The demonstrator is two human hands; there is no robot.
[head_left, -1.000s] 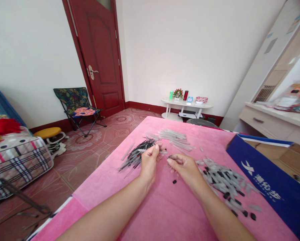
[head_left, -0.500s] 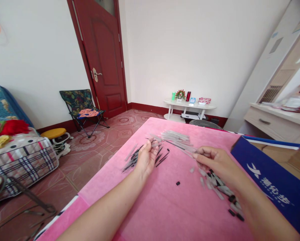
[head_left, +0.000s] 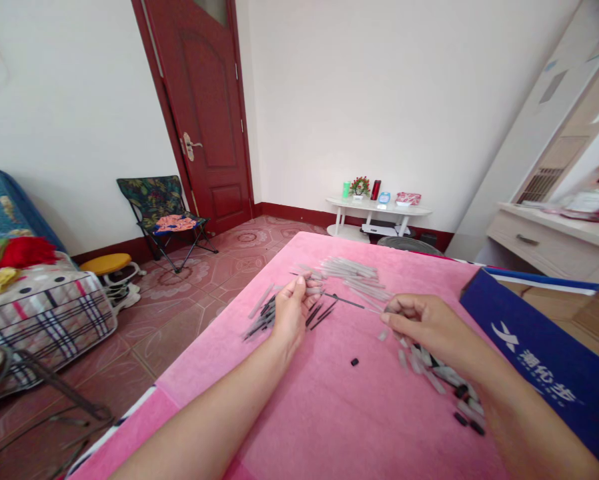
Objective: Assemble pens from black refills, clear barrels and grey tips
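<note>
My right hand (head_left: 419,320) pinches the pale end of a thin pen refill (head_left: 347,302), whose dark length points left toward my other hand. In my left hand (head_left: 294,303), closed fingers grip a translucent pen barrel (head_left: 315,290); the refill's far tip lies at or near it, and I cannot tell whether it is inside. Below the left hand lies a pile of dark refills (head_left: 262,320). Frosted barrels (head_left: 352,268) are heaped beyond. Under the right forearm are scattered clear caps and black pieces (head_left: 432,370). A single black plug (head_left: 354,362) rests mid-cloth.
The pink cloth (head_left: 299,413) covers the table. A blue cardboard box (head_left: 509,340) stands open at the right edge. Farther off are a white low table (head_left: 379,207), a folding chair (head_left: 164,207), a yellow stool (head_left: 106,265) and a red door (head_left: 209,133).
The refill has shifted slightly down, and my right hand has moved a little left. My left hand stays almost in place, still gripping the barrel.
</note>
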